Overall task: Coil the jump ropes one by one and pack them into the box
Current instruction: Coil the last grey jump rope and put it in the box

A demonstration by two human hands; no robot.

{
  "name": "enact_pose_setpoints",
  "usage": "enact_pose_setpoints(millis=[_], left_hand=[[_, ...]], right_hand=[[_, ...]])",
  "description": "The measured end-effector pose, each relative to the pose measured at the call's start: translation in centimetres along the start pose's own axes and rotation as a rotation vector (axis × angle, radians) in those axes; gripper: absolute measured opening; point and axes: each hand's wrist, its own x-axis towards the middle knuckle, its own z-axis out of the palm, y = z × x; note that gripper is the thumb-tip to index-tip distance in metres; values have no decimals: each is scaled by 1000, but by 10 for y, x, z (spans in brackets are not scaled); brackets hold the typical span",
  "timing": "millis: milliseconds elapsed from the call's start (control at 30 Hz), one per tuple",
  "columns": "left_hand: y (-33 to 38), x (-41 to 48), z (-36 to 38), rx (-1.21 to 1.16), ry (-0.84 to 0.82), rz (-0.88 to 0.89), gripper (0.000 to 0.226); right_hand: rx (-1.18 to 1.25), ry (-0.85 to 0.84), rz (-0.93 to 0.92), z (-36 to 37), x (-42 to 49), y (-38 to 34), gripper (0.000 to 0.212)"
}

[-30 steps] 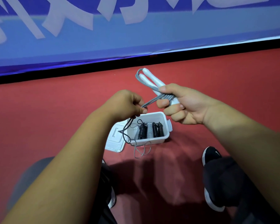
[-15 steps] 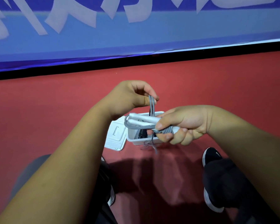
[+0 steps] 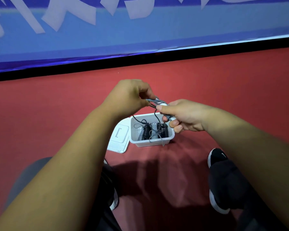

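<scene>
Holding the grey jump rope (image 3: 154,102) up over the box (image 3: 151,144), you have it between both hands, close together. Your left hand (image 3: 128,95) has fingers curled and pinches the grey cord loops at their left end. Your right hand (image 3: 182,115) is curled round the white handles (image 3: 172,118) and the cord wound on them; the thumb lies on top and the handles are mostly hidden in the fist. A loose dark cord (image 3: 155,114) hangs from between the hands into the box; one thin tail (image 3: 162,142) trails over the front wall.

The box is white and open-topped and sits on the red floor (image 3: 57,105) just below and ahead of your hands. Inside it, coiled ropes (image 3: 153,130) stand side by side, some black and some grey, along the middle and right of the box. I cannot tell the exact count. A thin loop lies in the left part.

A white lid (image 3: 118,139) lies flat on the floor against the box's left wall. Whether it is hinged, I cannot tell.

Your right shoe (image 3: 218,158) is black with a white sole, near the box on the right. Your left shoe (image 3: 114,201) is partly hidden under your left forearm. A blue banner (image 3: 140,35) with a black strip under it runs across the far edge of the floor.
</scene>
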Motion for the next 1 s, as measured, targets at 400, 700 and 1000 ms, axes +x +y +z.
enact_pose_setpoints(millis=[400,700,1000], left_hand=[[-7,-3,5,354,-129,-143,21],[0,-5,15,71,-266,-210,21],[23,-10,24,-380,-272,-440,19]], right_hand=[[-79,91,76,9,-6,-8,73],[-38,191,104,8,-1,-6,75],[57,276,10,2,4,-8,57]])
